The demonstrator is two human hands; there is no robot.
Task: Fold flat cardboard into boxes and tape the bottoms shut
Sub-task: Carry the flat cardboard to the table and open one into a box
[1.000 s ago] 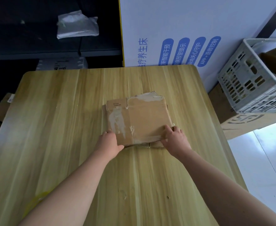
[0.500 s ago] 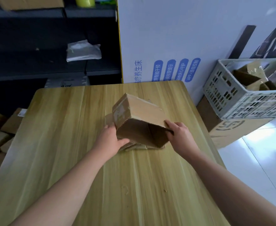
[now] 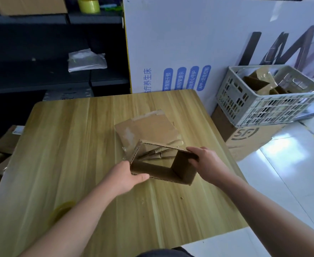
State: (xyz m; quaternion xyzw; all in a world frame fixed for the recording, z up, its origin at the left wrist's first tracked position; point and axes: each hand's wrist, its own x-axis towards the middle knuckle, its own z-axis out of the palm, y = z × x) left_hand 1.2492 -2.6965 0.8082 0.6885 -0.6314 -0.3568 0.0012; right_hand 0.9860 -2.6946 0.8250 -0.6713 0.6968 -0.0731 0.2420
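A small brown cardboard box (image 3: 158,168) is held just above the wooden table (image 3: 69,154), pushed open into a rectangular tube so I look straight through it. My left hand (image 3: 128,176) grips its near left corner, thumb along the front wall. My right hand (image 3: 206,162) holds the right wall, fingers curled over its top edge. Behind it a stack of flat cardboard pieces (image 3: 146,128) with old tape marks lies on the table, partly seen through the open box.
A yellow tape roll (image 3: 63,210) lies near the table's front left, half hidden by my left forearm. A grey plastic crate (image 3: 263,101) holding cardboard stands on a brown carton (image 3: 248,138) at the right. Dark shelves and a white printed panel stand behind; cartons sit on the floor at left.
The top flat piece was lifted off the stack, pulled toward me and spread from flat into an open rectangular tube. Both hands shifted from the stack's near edge to the box's sides.
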